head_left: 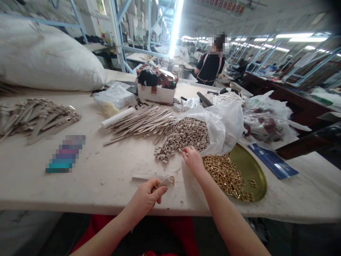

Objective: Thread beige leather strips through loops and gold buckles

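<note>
My left hand (147, 195) is closed on a beige strap (165, 181), its thumb pressing from above. A gold buckle (172, 180) shows at the strap's right end, while its thin tail lies to the left behind my fingers. My right hand (194, 161) reaches to the near edge of a heap of small beige strap loops (190, 132). Its fingertips are pinched together; whatever lies between them is too small to make out. The loops spill from a clear plastic bag (226, 119). Beside my right forearm, gold buckles (222, 174) cover part of a round gold tray (259, 177).
Loose beige strips (144, 122) lie behind the hands, near a white roll (118, 117). Buckled straps (37, 115) are piled at left, below a large white sack (48, 57). A white box (156, 95) of scraps stands behind. A blue packet (273, 161) lies right; a person (210, 67) is beyond.
</note>
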Tool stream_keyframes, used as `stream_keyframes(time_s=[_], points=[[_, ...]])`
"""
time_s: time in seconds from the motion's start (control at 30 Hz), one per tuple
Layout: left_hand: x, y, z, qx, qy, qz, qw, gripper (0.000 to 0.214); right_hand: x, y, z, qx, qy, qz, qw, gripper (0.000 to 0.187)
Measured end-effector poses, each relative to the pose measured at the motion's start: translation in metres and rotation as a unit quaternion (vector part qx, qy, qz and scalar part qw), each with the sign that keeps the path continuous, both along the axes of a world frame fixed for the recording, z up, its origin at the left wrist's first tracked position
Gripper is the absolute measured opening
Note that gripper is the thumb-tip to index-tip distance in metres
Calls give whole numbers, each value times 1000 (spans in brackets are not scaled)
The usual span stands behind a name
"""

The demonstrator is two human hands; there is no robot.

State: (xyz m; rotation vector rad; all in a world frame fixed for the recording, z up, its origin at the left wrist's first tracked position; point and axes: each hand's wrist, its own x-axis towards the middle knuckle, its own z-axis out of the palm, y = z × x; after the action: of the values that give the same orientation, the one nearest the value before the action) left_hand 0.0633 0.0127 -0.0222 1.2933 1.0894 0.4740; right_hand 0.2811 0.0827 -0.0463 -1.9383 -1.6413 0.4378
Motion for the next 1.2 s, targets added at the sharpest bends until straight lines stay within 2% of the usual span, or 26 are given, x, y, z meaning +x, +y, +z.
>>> stream_keyframes(time_s=[0.1,0.23,0.3,0.33,0.37,0.43,0.5,0.53,0.7,0.8,0.87,0.97,1.07,1.2], points=[[0,0,-3,7,12,-4,1000,30,6,18,-5,-10,-22,-15,1000,8],[-3,1,-6,8,18,7,1000,30,1,4,0,-9,-33,-11,999,8],[-3,3,-5,22,14,21,999,30,-8,-15,6,-7,37,11,999,10],[-2,4,-4,34,12,29,999,30,-15,-26,10,-14,114,30,993,13],[-1,4,-2,47,11,36,998,30,-24,-38,14,-33,224,54,972,17],[1,5,1,77,11,46,996,30,-42,-60,20,-84,424,83,898,21],[1,3,4,104,17,33,994,30,-58,-77,23,-105,528,70,840,22],[0,1,5,114,24,18,993,30,-64,-84,23,-102,550,57,827,22],[-9,-9,11,122,56,-44,990,29,-76,-96,24,-82,548,54,831,25],[-13,-15,15,111,46,-39,992,20,-77,-100,25,-102,536,70,835,29],[-15,-20,18,78,24,-35,996,12,-78,-106,26,-106,523,70,843,27],[-17,-26,21,43,-16,-41,998,23,-82,-118,27,-107,525,65,842,25],[-19,-29,24,52,-44,-33,997,16,-87,-129,30,-101,566,85,814,26],[-20,-33,26,48,-52,-43,997,16,-92,-136,31,-102,659,74,742,32]])
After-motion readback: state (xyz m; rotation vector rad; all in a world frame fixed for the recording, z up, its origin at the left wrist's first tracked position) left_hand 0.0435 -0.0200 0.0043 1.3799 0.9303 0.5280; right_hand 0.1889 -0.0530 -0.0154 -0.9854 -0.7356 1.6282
